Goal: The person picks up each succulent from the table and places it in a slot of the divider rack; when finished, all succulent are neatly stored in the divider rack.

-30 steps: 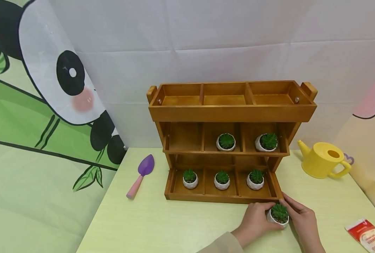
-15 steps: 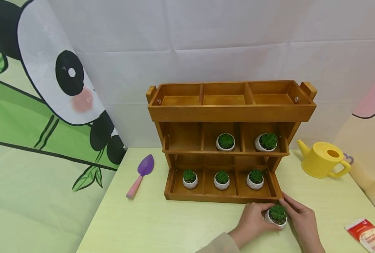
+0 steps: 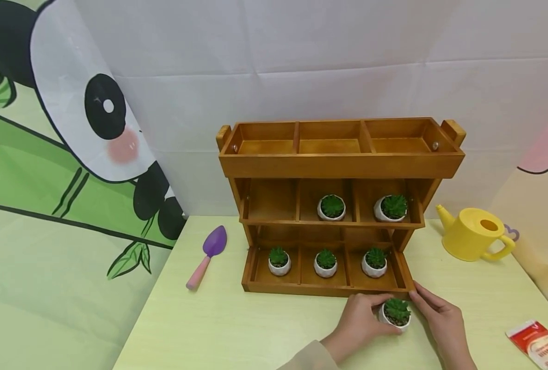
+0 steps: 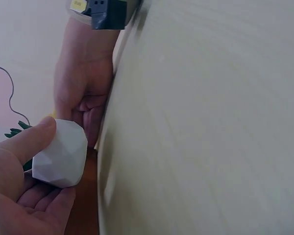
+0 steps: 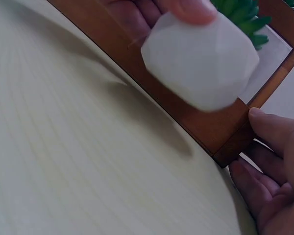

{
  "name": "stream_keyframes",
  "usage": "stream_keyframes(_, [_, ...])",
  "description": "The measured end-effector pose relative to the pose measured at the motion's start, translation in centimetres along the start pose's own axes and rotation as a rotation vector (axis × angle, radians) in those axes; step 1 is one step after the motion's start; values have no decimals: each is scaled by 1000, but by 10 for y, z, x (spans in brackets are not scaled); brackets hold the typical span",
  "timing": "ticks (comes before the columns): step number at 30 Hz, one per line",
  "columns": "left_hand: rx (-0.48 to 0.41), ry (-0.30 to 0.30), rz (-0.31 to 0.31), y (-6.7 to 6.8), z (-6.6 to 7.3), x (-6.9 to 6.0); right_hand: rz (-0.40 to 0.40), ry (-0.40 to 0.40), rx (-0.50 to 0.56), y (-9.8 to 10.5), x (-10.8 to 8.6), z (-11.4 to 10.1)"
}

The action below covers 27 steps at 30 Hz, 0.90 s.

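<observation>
My left hand pinches a small potted succulent by its white faceted pot, thumb on the near side. In the right wrist view the pot hangs above the table, apart from its shadow, in front of the wooden plant shelf. My right hand grips the front right corner of that three-tier shelf, with thumb and fingers about the corner. Several like succulents stand on it: one in each lower compartment, others in the middle tier's centre and right compartments. Its middle-left and top compartments hold nothing.
A purple trowel with a pink handle lies left of the shelf. On the right stand a yellow watering can and, nearer, a red and white packet. A printed cloth hangs behind the table.
The left hand has moved a little left with the potted succulent, away from the right hand. The right hand stays at the shelf's corner.
</observation>
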State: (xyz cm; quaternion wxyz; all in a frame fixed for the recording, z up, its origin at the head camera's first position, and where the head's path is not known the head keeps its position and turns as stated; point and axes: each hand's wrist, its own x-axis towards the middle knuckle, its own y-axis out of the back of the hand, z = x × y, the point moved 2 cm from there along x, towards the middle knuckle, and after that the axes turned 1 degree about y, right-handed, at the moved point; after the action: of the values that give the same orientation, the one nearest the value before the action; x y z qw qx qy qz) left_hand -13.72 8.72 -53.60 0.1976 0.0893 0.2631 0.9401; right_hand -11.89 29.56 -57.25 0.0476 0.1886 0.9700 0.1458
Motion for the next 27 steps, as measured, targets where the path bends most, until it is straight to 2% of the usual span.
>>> stream_keyframes(5, [-49,-17,10,17,3,-4,2,4,0,0,0,1])
stream_keyframes(12, [-206,34,29,50,7,-7,6,0,4,0,0,0])
stream_keyframes(15, [-256,32,42,66,8,-9,1,-1,9,0,0,-1])
stream_keyframes(27, [-222,3,80,131,18,-14,-13,-37,5,1,1,0])
